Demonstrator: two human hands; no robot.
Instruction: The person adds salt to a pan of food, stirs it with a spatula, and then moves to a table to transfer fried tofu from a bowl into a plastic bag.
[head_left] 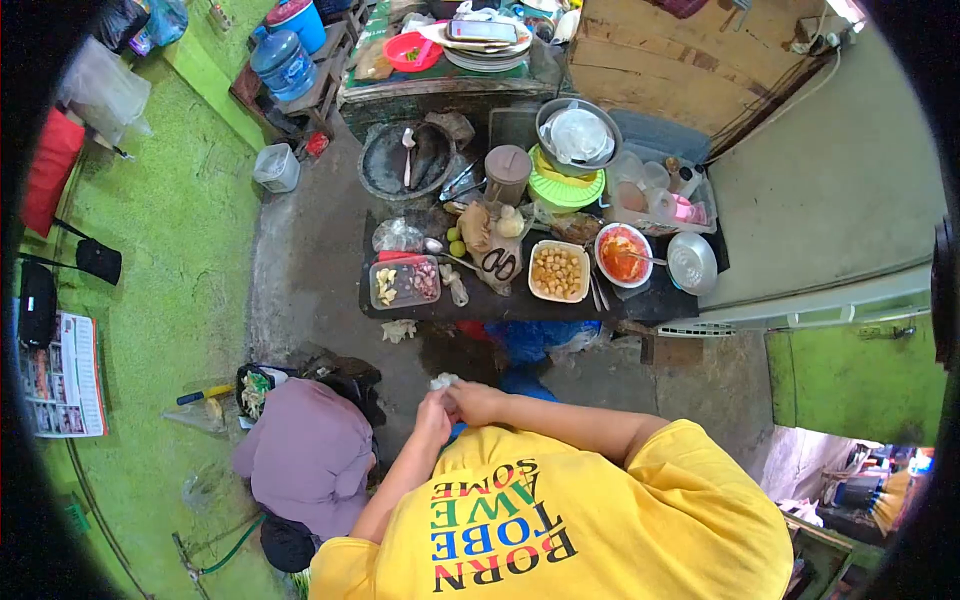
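Note:
Close in front of my yellow shirt, my left hand [432,416] and my right hand [478,402] meet with fingers closed together. A small whitish, crumpled piece that looks like clear plastic [443,381] pokes out above the fingers; its contents cannot be made out. Beyond the hands, on the dark table, are a clear tray [421,268] of garlic and chopped shallots, black-handled scissors [500,263], a square tub [559,271] of browned cubes, and a white bowl [622,254] of red sauce with a spoon in it.
At my left a person in a mauve top [312,450] bends low near the floor. A large dark basin [405,160], a lidded canister [508,172] and a green-yellow container [565,187] stand at the back. A metal bowl [692,263] sits at the table's right edge.

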